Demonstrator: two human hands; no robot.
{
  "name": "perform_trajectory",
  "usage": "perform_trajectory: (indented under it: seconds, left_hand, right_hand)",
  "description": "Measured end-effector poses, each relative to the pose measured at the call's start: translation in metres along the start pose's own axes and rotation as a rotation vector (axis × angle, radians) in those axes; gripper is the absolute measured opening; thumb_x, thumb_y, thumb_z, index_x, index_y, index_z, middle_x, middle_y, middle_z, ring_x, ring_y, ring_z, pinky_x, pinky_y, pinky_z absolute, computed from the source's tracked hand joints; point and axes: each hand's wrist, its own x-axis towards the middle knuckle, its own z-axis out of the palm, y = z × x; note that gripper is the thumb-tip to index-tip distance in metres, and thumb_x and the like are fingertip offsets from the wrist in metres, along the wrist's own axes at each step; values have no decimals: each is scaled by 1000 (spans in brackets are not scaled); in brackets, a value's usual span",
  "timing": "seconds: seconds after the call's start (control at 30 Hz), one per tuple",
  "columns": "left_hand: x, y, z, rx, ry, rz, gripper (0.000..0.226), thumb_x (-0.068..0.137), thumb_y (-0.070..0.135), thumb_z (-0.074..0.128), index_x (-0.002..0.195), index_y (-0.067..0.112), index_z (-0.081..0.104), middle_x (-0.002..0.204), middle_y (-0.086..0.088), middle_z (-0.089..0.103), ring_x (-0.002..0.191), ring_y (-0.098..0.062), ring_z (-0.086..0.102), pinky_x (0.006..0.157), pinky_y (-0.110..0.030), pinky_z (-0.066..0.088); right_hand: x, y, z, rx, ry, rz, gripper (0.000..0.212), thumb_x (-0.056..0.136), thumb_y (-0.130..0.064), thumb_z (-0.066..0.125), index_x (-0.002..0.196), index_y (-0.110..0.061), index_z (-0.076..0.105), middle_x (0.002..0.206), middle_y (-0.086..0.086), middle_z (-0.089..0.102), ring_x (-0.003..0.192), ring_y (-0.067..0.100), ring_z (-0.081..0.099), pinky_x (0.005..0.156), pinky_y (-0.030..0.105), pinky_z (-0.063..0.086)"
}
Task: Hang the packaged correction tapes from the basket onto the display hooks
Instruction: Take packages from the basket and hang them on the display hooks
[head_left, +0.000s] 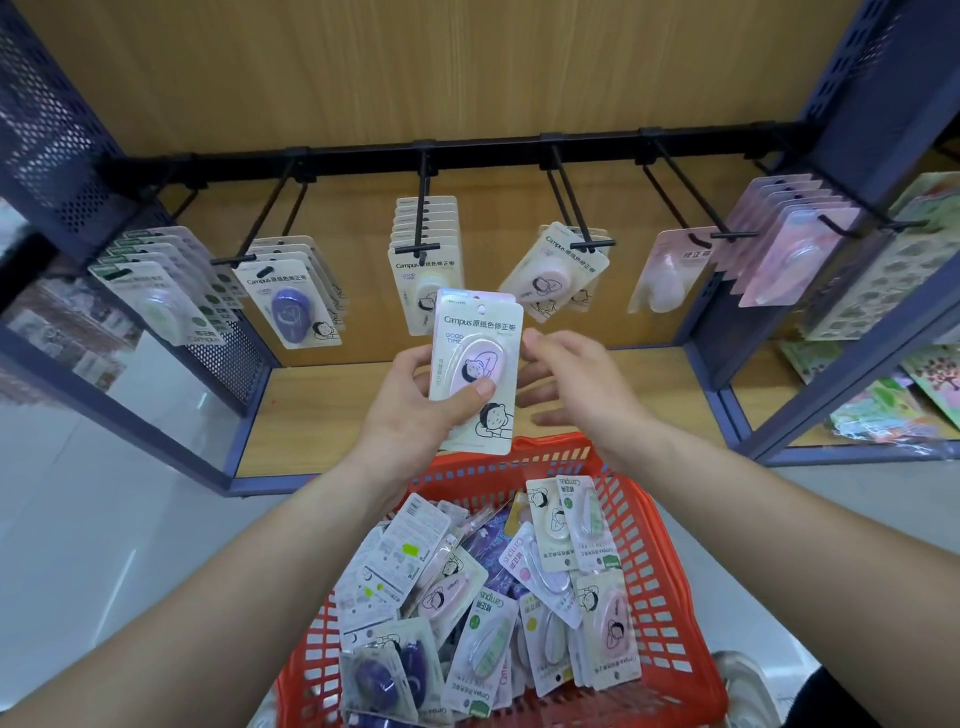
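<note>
- The packaged correction tape (475, 371) in hand is an off-white card with a round hang hole at the top centre and "Campus" and "GOOD TIME" printed above a clear blister.
- The blister covers a pale pink oval dispenser bearing a line drawing of a figure. A second drawing, of a resting figure, sits in the card's lower right corner.
- It is held upright in the air, above the far rim of the basket (660, 545) and in front of the middle display hook (422, 208).
- The left hand (415, 410) grasps it, thumb laid across the blister and fingers behind the card.
- The right hand (576, 384) is released, its fingers spread and relaxed, with the thumb tip at the card's right edge.
- The basket is red plastic lattice and holds a loose heap of packages (483, 597) in green, pink and purple, some face down.
- Black wire hooks reach forward from a black rail (363, 156) that spans the shelf.
- From the left they carry a stack of green tapes (156, 301), purple ones (291, 306), a deep stack at the middle (426, 244), tilted pink ones (556, 270), a pale pink one (670, 270) and a pink stack (789, 249).
- The shelf has a wood-grain back panel (441, 67) and base board (322, 410), framed by dark blue perforated side panels (57, 135).
- Sticker sheets (893, 280) fill the next bay at the right edge.
- The floor (104, 545) is pale and glossy.
</note>
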Motion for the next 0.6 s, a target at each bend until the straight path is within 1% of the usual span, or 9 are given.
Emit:
perform_trajectory:
  seconds: [0.07, 0.13, 0.23, 0.3, 0.37, 0.4, 0.47, 0.5, 0.6]
  left_hand:
    - [1, -3, 3, -1, 4, 16, 80, 65, 29, 88, 135, 16, 50, 119, -6, 74, 104, -21, 74, 90, -42, 60]
    - [1, -7, 5, 4, -2, 21, 78, 68, 24, 88, 135, 15, 48, 118, -7, 73, 103, -19, 74, 82, -31, 61]
    - [-1, -9, 11, 13, -17, 25, 73, 70, 23, 88, 131, 17, 49, 115, -5, 73, 94, -11, 74, 70, -21, 58]
    - [-1, -8, 13, -4, -5, 6, 71, 69, 29, 86, 129, 18, 50, 115, -4, 73, 93, -13, 74, 72, -25, 59]
    - [2, -7, 14, 4, 1, -6, 52, 86, 28, 79, 128, 22, 50, 115, -6, 73, 87, -17, 73, 67, -28, 57]
    - [4, -7, 13, 34, 8, -1, 39, 95, 25, 72, 127, 24, 50, 115, -6, 72, 83, -18, 70, 63, -28, 54]
    - [8, -8, 12, 70, 27, 7, 27, 101, 22, 63, 125, 25, 50, 115, -5, 70, 81, -19, 64, 62, -28, 51]
    - [9, -8, 12, 69, 31, 8, 25, 102, 21, 62, 124, 25, 50, 114, -3, 70, 81, -19, 64, 62, -28, 50]
    - [10, -8, 13, 48, 18, 4, 23, 101, 20, 64, 121, 23, 53, 109, 2, 73, 79, -17, 66, 62, -29, 50]
  right_hand:
    - [-5, 2, 3, 37, -83, -13, 33, 100, -42, 59, 100, -9, 65, 80, -2, 73, 70, 16, 71, 65, 35, 56]
    - [-7, 4, 0, 2, -118, -40, 25, 97, -38, 67, 92, -14, 63, 86, 2, 74, 76, 19, 72, 63, 32, 55]
    - [-6, 9, -6, -3, -143, -50, 23, 94, -32, 72, 96, -11, 63, 93, 11, 73, 83, 25, 73, 66, 36, 57]
    - [-4, 9, -10, 26, -136, -47, 20, 96, -29, 69, 97, -10, 62, 96, 10, 73, 80, 24, 73, 65, 36, 59]
    - [0, 9, -16, 40, -78, -57, 14, 100, -27, 65, 99, -13, 64, 103, 11, 76, 80, 21, 73, 64, 37, 60]
    - [4, 9, -21, 35, -33, -77, 12, 101, -27, 63, 101, -15, 66, 104, 10, 77, 82, 19, 74, 71, 41, 62]
    - [13, 10, -32, 25, 64, -117, 9, 101, -27, 62, 104, -20, 67, 102, 1, 78, 92, 19, 75, 88, 50, 60]
    - [17, 9, -38, 23, 111, -127, 8, 101, -28, 62, 105, -21, 66, 100, -4, 78, 94, 18, 75, 92, 52, 58]
    - [26, 3, -50, 21, 191, -164, 5, 102, -28, 61, 104, -24, 63, 94, -10, 77, 95, 14, 74, 93, 50, 58]
